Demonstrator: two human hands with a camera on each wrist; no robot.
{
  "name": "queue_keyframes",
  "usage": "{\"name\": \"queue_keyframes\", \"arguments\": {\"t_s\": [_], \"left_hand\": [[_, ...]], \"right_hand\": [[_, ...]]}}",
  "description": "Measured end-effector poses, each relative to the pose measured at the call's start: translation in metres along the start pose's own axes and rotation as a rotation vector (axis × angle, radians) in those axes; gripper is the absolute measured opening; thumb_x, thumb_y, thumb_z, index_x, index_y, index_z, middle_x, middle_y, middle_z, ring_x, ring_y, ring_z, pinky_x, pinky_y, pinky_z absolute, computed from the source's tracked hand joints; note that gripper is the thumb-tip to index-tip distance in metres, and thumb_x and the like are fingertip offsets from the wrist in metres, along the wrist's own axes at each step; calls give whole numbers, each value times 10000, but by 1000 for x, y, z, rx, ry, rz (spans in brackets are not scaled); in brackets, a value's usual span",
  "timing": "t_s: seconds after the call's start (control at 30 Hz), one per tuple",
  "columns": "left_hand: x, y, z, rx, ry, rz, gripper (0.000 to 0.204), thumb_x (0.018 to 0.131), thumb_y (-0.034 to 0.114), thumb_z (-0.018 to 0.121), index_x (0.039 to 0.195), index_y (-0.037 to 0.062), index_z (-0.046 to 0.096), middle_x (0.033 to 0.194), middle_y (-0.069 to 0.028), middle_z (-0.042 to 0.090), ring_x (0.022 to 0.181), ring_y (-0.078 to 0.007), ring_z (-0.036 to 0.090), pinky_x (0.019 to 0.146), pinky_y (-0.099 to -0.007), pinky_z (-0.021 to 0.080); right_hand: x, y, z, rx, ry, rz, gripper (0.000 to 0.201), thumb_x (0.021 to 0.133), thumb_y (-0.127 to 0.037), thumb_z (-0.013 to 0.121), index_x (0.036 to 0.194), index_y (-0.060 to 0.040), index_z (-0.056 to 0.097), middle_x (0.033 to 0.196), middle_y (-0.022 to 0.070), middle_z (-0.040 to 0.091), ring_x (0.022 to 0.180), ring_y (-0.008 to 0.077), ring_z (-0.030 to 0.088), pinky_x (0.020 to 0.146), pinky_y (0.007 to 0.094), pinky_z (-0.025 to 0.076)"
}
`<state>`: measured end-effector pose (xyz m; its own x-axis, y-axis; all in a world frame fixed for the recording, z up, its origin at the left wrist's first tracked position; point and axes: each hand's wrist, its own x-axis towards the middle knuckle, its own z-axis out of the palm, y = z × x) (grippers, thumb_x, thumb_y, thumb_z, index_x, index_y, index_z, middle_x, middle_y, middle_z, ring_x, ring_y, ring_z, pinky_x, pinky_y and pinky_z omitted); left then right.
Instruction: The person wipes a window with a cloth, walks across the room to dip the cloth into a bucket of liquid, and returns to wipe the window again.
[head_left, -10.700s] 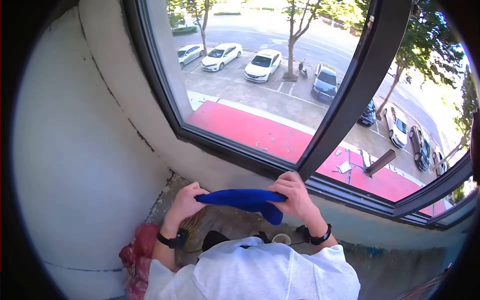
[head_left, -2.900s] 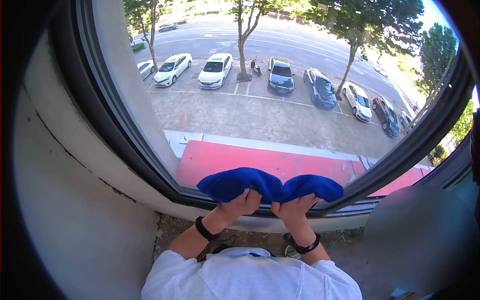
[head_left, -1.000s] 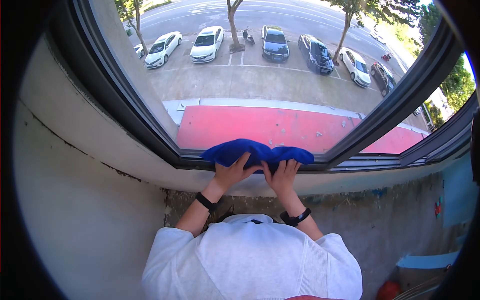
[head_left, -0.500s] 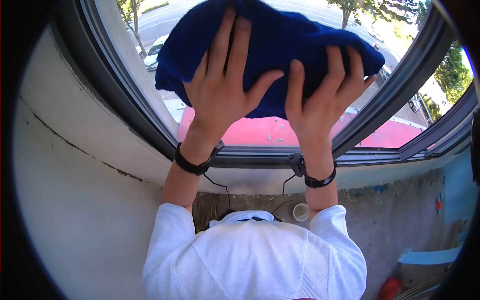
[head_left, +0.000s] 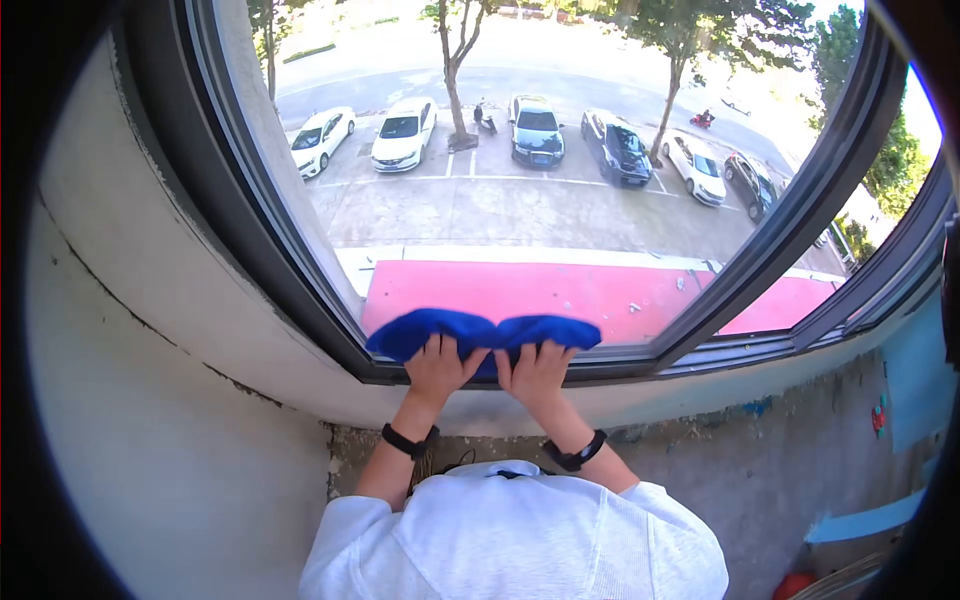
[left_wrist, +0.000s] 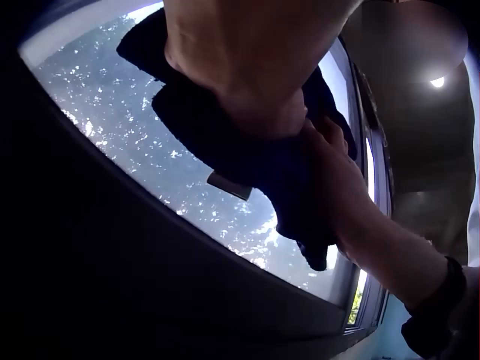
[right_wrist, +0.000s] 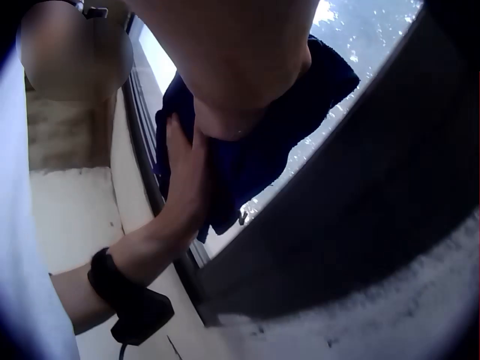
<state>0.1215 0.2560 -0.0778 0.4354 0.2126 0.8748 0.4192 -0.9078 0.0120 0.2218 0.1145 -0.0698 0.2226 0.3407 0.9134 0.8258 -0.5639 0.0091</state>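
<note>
At a window's lower edge, a blue cloth touched two-handed

Shows, from a camera on the head, the cloth low against a large glass pane, just above the bottom rail of a dark window frame. Runs lengthwise from side to side, roughly parallel with that rail, bunched in two rounded lobes with a dip between. Lies straight ahead of the fingers and partly beneath them, away from the body. Seems equally close to either side: below one lobe, the left hand; below the other, the right hand; near the dip, both thumbs, angled toward each other.

In the wrist views, fingers laid along the cloth, slightly apart in places and not clamped on it, with some tips hidden by dark folds; amount of pressure impossible to tell.

Around each wrist, a black band. Below, a white top seen from above. Beyond the glass, a red-pink ledge, then parked cars and trees.
</note>
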Motion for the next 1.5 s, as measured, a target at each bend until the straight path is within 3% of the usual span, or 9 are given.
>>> {"name": "queue_keyframes", "arguments": {"t_s": [0.13,0.27,0.33,0.53,0.87,1.07,1.23,1.33,1.5], "left_hand": [[0,-13,-6,-43,-6,80,625,733,585,715,1011,35,613,908,-144,611,653,-268,601,540,-375,472],[57,-23,-27,25,106,52,826,780,624,621,1205,-81,551,1153,-320,558,856,-437,588,670,-462,478],[113,-23,-51,82,158,-2,848,827,593,570,1306,-96,451,1351,-367,419,1121,-512,481,866,-549,388],[219,-35,-101,40,483,39,762,900,522,537,1381,-58,417,1438,-280,397,1177,-447,462,927,-493,327],[4,-61,-17,-17,-10,24,574,878,433,539,1204,-39,513,1071,-306,537,889,-472,562,686,-543,443],[-50,-71,-8,-75,-247,60,391,807,394,654,966,37,663,911,-106,622,725,-286,643,621,-390,526],[19,-60,-32,-173,-74,67,509,796,357,680,1141,-7,595,1017,-272,569,754,-418,599,579,-459,512],[98,-28,-57,-137,58,78,661,848,427,617,1294,-46,497,1298,-378,451,1043,-506,534,820,-532,443],[207,37,-81,-91,451,79,530,908,411,575,1233,-8,581,1345,-218,534,893,-363,597,682,-395,501]], "right_hand": [[-16,-12,7,86,-79,13,326,790,-405,682,859,-100,589,906,137,493,762,335,474,662,501,328],[61,-25,-9,98,75,-17,371,791,-385,676,1004,-84,636,1056,180,536,910,371,513,737,541,344],[117,-37,-17,167,164,-21,435,833,-265,628,1123,50,547,1300,353,398,1222,531,366,1028,698,130],[230,-64,-60,272,312,44,500,854,-263,612,1275,-4,540,1391,315,376,1301,496,344,1095,641,100],[10,-68,25,114,5,-75,267,768,-369,645,943,-168,669,1198,125,525,1153,348,479,953,620,310],[-47,-76,36,164,-227,-43,233,766,-313,651,960,-186,671,1280,113,477,1253,326,410,997,588,291],[11,-63,21,191,-83,-39,257,751,-308,662,969,-172,653,1277,132,479,1227,344,420,982,642,280],[95,-54,-4,243,183,46,353,772,-271,624,1084,-105,634,1282,233,480,1175,422,457,1004,688,221],[189,-5,-54,263,362,51,383,821,-216,567,1155,-38,624,1367,290,444,1283,478,394,1130,595,75]]}}
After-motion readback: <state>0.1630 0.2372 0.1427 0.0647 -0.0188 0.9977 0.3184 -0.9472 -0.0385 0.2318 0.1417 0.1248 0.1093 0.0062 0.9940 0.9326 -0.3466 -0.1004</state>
